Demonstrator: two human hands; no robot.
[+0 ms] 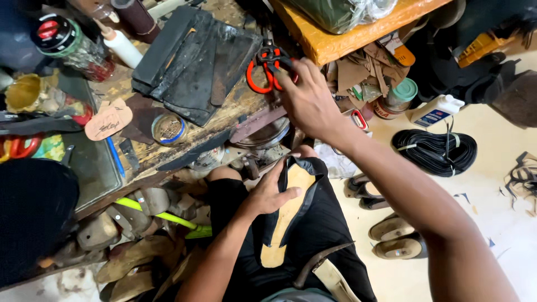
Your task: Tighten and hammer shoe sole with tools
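Right hand reaches out over the bench, fingers closing on the handles of the red scissors, which lie at the bench's far edge beside stacked dark leather sheets. Grip looks partial: fingertips on the loops, scissors not lifted clear that I can see.

Left hand lies flat, palm down, pinning a tan sole-shaped piece with black edging on the lap, likely so it doesn't slide while the other arm stretches.

Further out: small round tin and tan cutout on the bench, wooden shoe lasts under it, sandals and a black coil on the floor.
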